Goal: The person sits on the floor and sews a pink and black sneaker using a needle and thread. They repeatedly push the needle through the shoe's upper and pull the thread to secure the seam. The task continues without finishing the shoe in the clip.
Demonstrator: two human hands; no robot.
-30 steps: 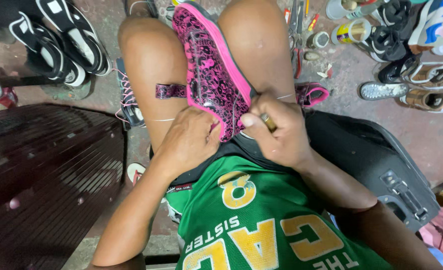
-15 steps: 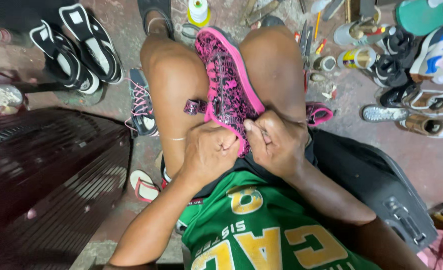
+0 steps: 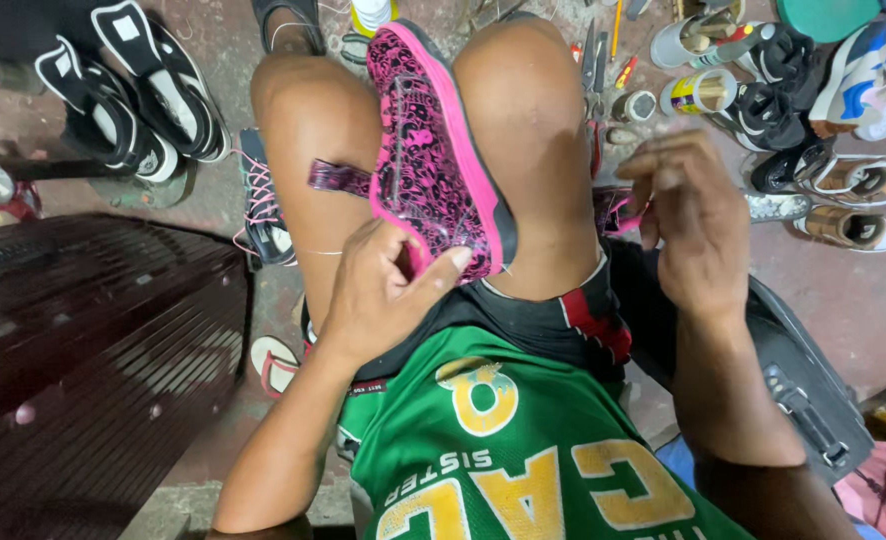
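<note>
Shoe (image 3: pixel 433 150), pink and black, wedged between knees, sole up. Left hand (image 3: pixel 378 290) clamped on shoe's near end. Right hand (image 3: pixel 688 215) right of shoe, fingers loosely apart, empty.

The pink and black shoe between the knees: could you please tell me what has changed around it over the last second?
The right hand has let go of the pink and black shoe and pulled away to the right, fingers loosely curled above the thigh. The left hand still grips the shoe's near end, thumb against the sole edge. The shoe stays wedged between the knees, sole turned to the right.
</note>
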